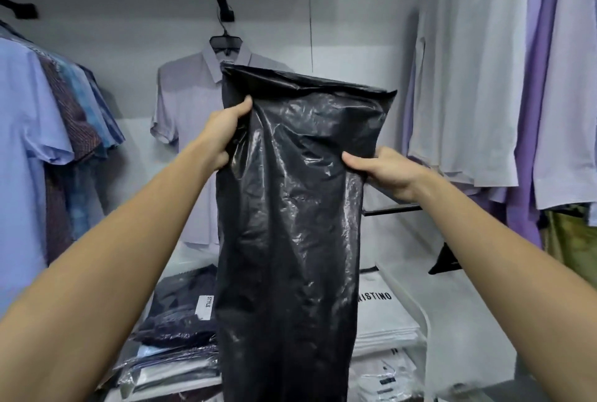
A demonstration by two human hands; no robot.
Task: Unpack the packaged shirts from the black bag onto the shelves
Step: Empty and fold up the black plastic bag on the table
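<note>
The long black crinkled plastic bag hangs upright in mid-air between both outstretched arms, in front of the closet's back wall, and its lower end runs off the bottom edge of the view. It looks slack and flat along most of its length, so it seems to hold little or nothing now; what is inside cannot be seen through the dark plastic. Its top edge is folded over and closed, and the bottom may be the open end, though that is cut off.

Behind the bag, a pale lilac short-sleeved shirt on a black hanger hangs against the wall, half covered by the bag. Rows of hanging shirts in blue, white and purple fill the left and right sides.

Below, on the white shelf, lie two stacks of plastic-wrapped folded shirts: a dark navy pile toward the shelf's left side and a white pile with black lettering toward its right. The bag hides the gap between them, and the lettering is partly covered.

The left hand grips the bag's left edge near the top, thumb in front and fingers curled behind. The right hand pinches the right edge somewhat lower, likely so the bag stays stretched and upright for shaking out or checking.
</note>
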